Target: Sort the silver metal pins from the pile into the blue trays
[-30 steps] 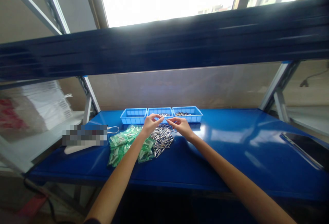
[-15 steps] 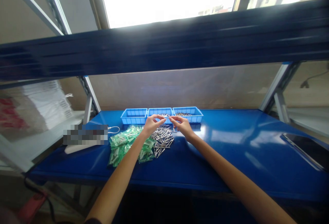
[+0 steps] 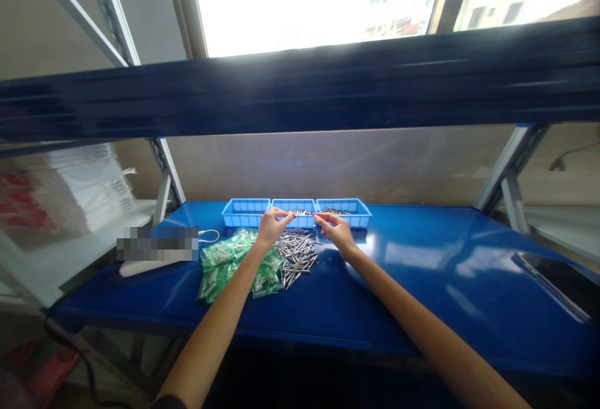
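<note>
My left hand (image 3: 272,226) is closed in a pinch above the near side of the middle blue tray (image 3: 276,221). Across a small gap, my right hand (image 3: 337,231) also pinches, thumb against forefinger, in front of the right blue tray (image 3: 359,215). Whatever the fingertips hold is too small to make out. Below and between the hands lies a heap of thin silver metal pins (image 3: 297,257). Green plastic packets (image 3: 220,271) are piled to its left, partly behind my left forearm. Similar thin metal pieces lie in the middle and right trays.
The left blue tray (image 3: 246,215) completes the row at the back of the blue table (image 3: 422,296). A blurred-out device with a pale base (image 3: 154,265) is at left, a phone (image 3: 562,284) at far right. A dark blue beam (image 3: 300,93) crosses above.
My hands have drawn slightly apart, widening the gap between their fingertips; earlier a thin piece seemed to span them. The view has shifted slightly.
</note>
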### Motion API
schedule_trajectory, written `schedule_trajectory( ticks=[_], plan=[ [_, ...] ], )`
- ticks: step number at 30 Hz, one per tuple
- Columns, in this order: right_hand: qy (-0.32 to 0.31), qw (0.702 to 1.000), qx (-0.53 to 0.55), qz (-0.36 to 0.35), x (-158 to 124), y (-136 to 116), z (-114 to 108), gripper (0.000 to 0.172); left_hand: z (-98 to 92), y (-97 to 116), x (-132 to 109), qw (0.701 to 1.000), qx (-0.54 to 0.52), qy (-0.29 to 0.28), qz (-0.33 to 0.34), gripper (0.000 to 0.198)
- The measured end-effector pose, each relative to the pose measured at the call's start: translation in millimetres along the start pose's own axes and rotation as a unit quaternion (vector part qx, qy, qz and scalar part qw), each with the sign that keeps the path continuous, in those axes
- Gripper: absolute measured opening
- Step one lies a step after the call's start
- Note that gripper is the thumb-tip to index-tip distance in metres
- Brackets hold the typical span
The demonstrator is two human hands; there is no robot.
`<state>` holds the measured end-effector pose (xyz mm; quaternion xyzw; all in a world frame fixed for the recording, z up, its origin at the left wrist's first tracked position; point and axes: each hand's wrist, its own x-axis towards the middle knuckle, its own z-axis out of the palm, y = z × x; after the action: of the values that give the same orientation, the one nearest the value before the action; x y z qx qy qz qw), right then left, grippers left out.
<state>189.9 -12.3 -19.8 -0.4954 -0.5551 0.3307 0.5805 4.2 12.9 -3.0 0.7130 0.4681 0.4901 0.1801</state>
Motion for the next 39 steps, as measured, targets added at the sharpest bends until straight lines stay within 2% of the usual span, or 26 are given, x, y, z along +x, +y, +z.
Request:
schedule_trajectory(
  ticks=[5, 12, 19, 26, 30, 35, 37, 39],
  plan=[
    [0.025, 0.999, -0.022, -0.007, 3.5, 5.9, -3.5, 0.034, -0.1, 3.8, -1.9, 1.0, 0.031, -0.003, -0.002, 0.029],
    [0.035, 0.999, -0.037, 0.008, 3.3, 6.5, -4.0, 0.034, 2.4, 0.4, -3.7, 0.997, 0.066, 0.031, -0.033, 0.032],
    [0.037, 0.998, 0.026, 0.05, 3.7, 5.9, -4.4, 0.037, 1.0, -0.5, -6.0, 0.99, 0.118, 0.042, -0.064, 0.025],
    [0.023, 0.994, 0.07, 0.075, 4.4, -4.4, -2.5, 0.026, 1.9, 1.6, -10.6, 0.977, 0.201, -0.004, -0.071, 0.021],
    [-0.031, 0.993, 0.108, 0.043, 6.9, -11.4, -2.7, 0.029, 1.9, 6.0, -11.9, 0.965, 0.245, -0.042, -0.088, 0.023],
    [-0.063, 0.997, 0.014, 0.034, 7.1, -4.4, -3.0, 0.032, 0.4, 8.1, -12.1, 0.956, 0.273, -0.061, -0.088, 0.032],
    [-0.054, 0.996, -0.073, 0.013, 5.3, -0.5, -3.6, 0.03, -0.3, 7.3, -11.5, 0.957, 0.273, -0.054, -0.08, 0.032],
    [-0.036, 0.981, -0.189, -0.024, 2.4, 1.5, -4.5, 0.026, -0.7, 6.1, -10.6, 0.958, 0.272, -0.044, -0.078, 0.031]
  ],
)
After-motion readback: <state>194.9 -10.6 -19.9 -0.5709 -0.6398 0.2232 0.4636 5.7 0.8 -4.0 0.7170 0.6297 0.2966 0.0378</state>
